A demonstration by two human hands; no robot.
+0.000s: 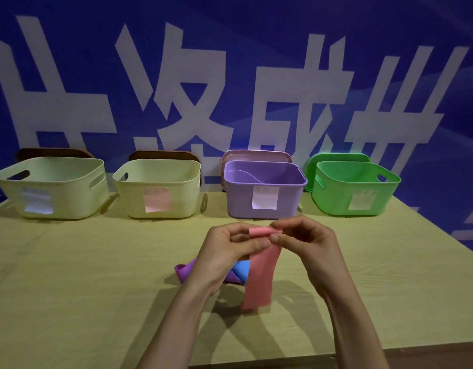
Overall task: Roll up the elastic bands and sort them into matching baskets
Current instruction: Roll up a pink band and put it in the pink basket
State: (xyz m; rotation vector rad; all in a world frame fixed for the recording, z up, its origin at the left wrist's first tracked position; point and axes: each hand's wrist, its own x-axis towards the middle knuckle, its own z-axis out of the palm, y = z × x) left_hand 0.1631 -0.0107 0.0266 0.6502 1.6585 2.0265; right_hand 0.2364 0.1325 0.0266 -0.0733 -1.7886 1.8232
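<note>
Table (97,302) edge close under the forearms, open wood left and right. Mid-table, left hand (227,251) and right hand (307,243) pinching the pink band (259,280) at its barely begun roll, tail hanging to the wood; purple band (182,271) and blue band (242,269) loose just behind, not yet rolled. Farther off, four baskets (176,182) along the far edge, contents hard to tell.

Back row: left cream basket (70,198), 2nd cream basket (184,198), purple basket (238,198), green basket (333,198) line the table (83,275) far edge; tops open.
Gaps: narrow btw the creams and btw purple & green; wider btw 2nd cream & purple.
Behind: lids (339,157) vs. wall (256,35).
Centre: left hand (224,251) & right hand (307,243) hold pink band (260,278) up, tail hanging to the table; purple band (181,271), blue band (242,270) heaped beneath.
Sides: open tabletop either side of the arms.
</note>
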